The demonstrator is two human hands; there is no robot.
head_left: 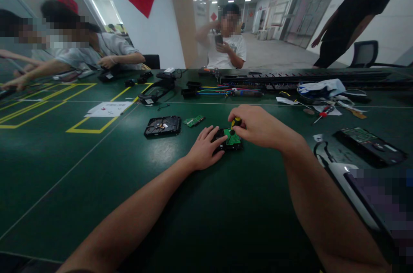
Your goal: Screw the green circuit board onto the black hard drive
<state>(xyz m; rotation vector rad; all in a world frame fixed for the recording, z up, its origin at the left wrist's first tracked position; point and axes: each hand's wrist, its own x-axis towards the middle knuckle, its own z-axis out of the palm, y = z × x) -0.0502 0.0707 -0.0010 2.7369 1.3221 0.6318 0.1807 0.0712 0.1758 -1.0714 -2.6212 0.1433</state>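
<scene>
A small black hard drive (232,143) with a green circuit board on top lies on the green table (97,187). My left hand (206,148) rests on its left side, fingers stretched flat and pressing it down. My right hand (258,126) is closed around a screwdriver with a yellow and black handle (235,122), held upright with its tip on the green board. A second black drive (163,126) lies to the left, and a loose green circuit board (194,121) lies beside it.
A red screwdriver (324,113), a cloth and cables lie at the back right. Another opened device (371,146) sits right. A paper sheet (108,109) lies by yellow floor-tape markings. People sit at the far and left sides; one stands at the right.
</scene>
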